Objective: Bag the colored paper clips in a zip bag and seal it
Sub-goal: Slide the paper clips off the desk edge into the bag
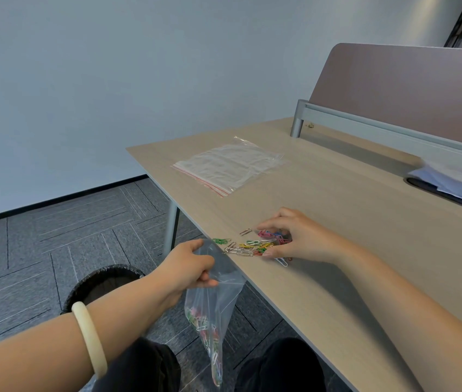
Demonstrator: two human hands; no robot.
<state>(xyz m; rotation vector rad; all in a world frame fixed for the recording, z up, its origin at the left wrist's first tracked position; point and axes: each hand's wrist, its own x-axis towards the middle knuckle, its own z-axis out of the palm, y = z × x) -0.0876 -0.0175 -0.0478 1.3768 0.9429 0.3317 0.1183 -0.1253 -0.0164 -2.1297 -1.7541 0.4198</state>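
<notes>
Hands: left hand [193, 264] pinches the zip bag [218, 304] at its mouth; right hand [295, 236] curls round a bunch of paper clips [252, 246].
Location: clips at worktop [337, 278] edge; bag hangs below it, part-filled.
Handling: film limp and slippery, so hold the rim; clips light and likely to tangle, so scoop them.

office, desk [337, 210] (partition screen [410, 97]), carpet tiles [54, 236]

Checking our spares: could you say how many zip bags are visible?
2: held bag in the left hand, flat bag on the desk; more may be stacked beneath.
</notes>
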